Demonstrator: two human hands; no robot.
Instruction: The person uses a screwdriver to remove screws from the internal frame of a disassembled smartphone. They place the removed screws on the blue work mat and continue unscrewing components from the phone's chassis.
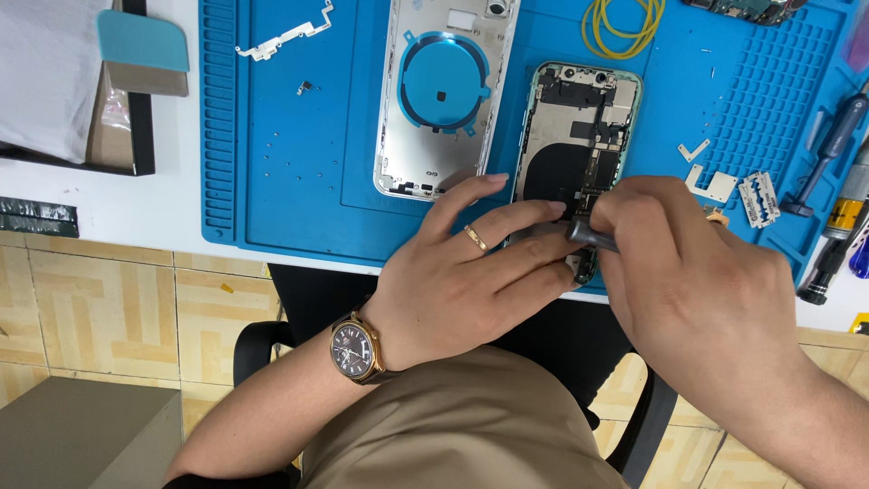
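Note:
An opened green-framed phone (579, 127) lies on the blue repair mat (290, 181), its boards and connectors exposed. My left hand (471, 272), with a ring and a wristwatch, rests its fingers on the phone's lower end and steadies it. My right hand (697, 281) grips a dark grey screwdriver (588, 234), whose tip meets the phone's lower part under my fingers. A silver phone back housing (444, 100) with a round blue coil lies to the left of the open phone.
On the mat lie a white metal bracket (285, 38), a yellow cable loop (623, 27), small metal plates (720, 186) and a razor blade (759, 199). More screwdrivers (837, 136) lie at the right edge. A dark box (118, 100) stands at far left.

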